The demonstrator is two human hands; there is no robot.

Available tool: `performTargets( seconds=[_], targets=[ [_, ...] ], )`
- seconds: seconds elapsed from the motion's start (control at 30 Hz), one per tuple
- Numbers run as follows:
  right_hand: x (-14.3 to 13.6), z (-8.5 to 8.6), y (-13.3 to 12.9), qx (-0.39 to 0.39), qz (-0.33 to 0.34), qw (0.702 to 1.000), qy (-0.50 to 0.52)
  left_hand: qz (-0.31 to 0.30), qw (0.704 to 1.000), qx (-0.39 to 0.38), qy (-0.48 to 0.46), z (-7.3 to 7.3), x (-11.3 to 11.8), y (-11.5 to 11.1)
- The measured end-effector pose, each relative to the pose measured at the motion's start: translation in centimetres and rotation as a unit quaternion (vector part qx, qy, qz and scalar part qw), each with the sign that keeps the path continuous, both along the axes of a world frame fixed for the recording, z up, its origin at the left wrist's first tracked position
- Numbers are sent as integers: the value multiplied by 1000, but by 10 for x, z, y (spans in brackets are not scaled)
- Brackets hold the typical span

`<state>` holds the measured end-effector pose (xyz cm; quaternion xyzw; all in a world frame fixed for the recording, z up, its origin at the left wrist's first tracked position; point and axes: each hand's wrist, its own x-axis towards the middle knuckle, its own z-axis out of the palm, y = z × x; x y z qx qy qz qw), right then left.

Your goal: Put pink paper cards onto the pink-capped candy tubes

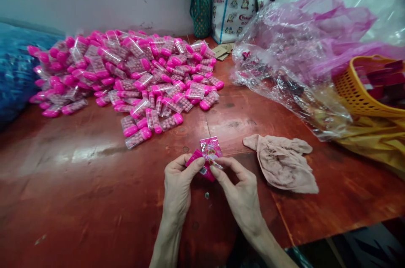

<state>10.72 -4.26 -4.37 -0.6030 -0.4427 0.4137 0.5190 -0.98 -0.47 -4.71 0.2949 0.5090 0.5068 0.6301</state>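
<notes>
Near the front of the table, my left hand (pixel 180 177) pinches a pink printed wrapper label (pixel 196 157) between thumb and fingers. Close against it, the thumb and forefinger of my right hand (pixel 238 185) are pinched on the edge of the same printed material. Just beyond my fingertips lies another pink printed label (pixel 211 146), partly overlapped by the held one. Whether the pieces are joined I cannot tell. A large heap of clear tubes (pixel 136 69) with bright pink caps, full of small pink balls, covers the back left of the table.
A crumpled pale cloth (pixel 281 162) lies right of my hands. Beyond it are clear and pink plastic sheeting (pixel 303 48) and a yellow basket (pixel 357 86) holding dark red pieces. A white printed bag (pixel 234 10) and green bottle holder (pixel 201 12) stand at the wall.
</notes>
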Motion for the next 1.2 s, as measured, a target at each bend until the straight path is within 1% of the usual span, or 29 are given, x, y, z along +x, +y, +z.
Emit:
performTargets(
  seconds=[0.1,0.2,0.3,0.37,0.5,0.73,0.87,0.97,1.03,1.1,1.2],
  targets=[
    [-1,-2,-1,-24,-15,998,50,-5,1000,20,7,-2,1,-1],
    [-1,-1,-1,-22,-22,998,61,-9,999,32,-5,-1,1,-1],
    [0,-1,-1,-23,-21,997,64,-54,998,23,-18,2,1,-2],
    [1,-2,0,-23,-22,997,66,-67,998,5,-21,3,2,-2],
    [-1,-5,1,-23,-18,997,68,-26,998,-24,-44,3,4,-1],
    [-7,-5,1,-19,6,998,60,24,998,-23,-58,5,3,0],
    [-6,-7,2,-5,1,998,55,66,993,-33,-88,6,-2,2],
    [-6,-9,4,-12,-5,1000,23,99,985,-38,-138,5,-8,6],
    [-7,-11,5,-23,2,1000,-11,111,979,-43,-162,5,-11,7],
    [-8,-12,5,-24,15,999,-39,113,977,-45,-175,6,-13,9],
    [-10,-14,6,4,34,996,-83,110,975,-41,-186,6,-12,9]
  ],
)
